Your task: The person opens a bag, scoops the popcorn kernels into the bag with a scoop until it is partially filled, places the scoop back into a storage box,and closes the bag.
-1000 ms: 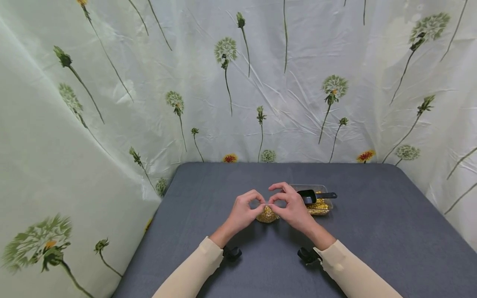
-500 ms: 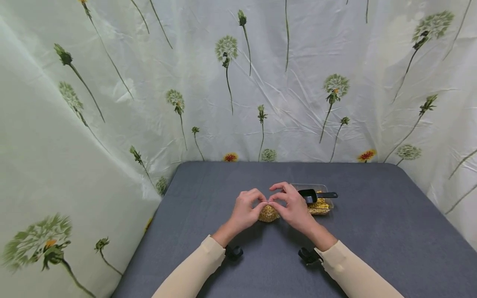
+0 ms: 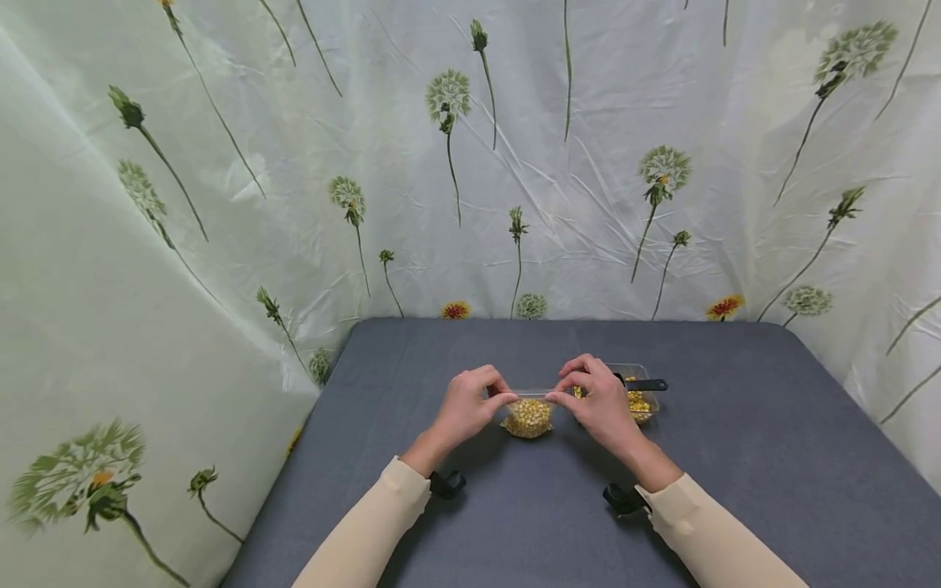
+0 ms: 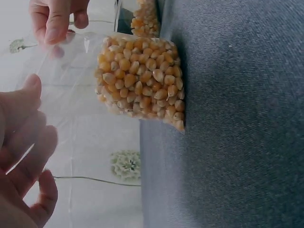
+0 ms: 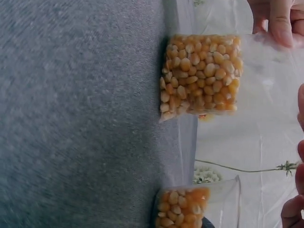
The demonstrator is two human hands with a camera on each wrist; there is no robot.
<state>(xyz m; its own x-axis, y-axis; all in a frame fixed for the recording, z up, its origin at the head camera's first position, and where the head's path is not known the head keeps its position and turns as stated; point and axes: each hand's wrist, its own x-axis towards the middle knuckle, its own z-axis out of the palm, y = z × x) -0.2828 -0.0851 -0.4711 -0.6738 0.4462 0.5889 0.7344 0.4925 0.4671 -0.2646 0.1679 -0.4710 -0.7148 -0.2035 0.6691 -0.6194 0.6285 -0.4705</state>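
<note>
A clear plastic bag of corn kernels [image 3: 528, 418] stands on the grey table, its lower part full and its upper part see-through. My left hand [image 3: 470, 402] pinches the bag's top edge at the left corner between thumb and forefinger. At the right corner my right hand [image 3: 599, 400] pinches the same edge, so the top is stretched straight between them. In the left wrist view the packed kernels [image 4: 140, 78] sit below the left hand [image 4: 23, 142]. From the right wrist the bag [image 5: 202, 73] shows upright, with the right hand's fingertips [image 5: 300, 147] at the frame's edge.
Behind my right hand sits a clear plastic tub [image 3: 647, 406] of corn kernels. A black scoop [image 3: 647, 385] lies across it with its handle pointing right. A flowered curtain [image 3: 470, 163] hangs at the back and left of the grey table [image 3: 735, 457].
My hands have moved apart from the middle of the bag's top edge to its two corners. The bag's top now shows stretched between them. Tub and scoop have stayed put.
</note>
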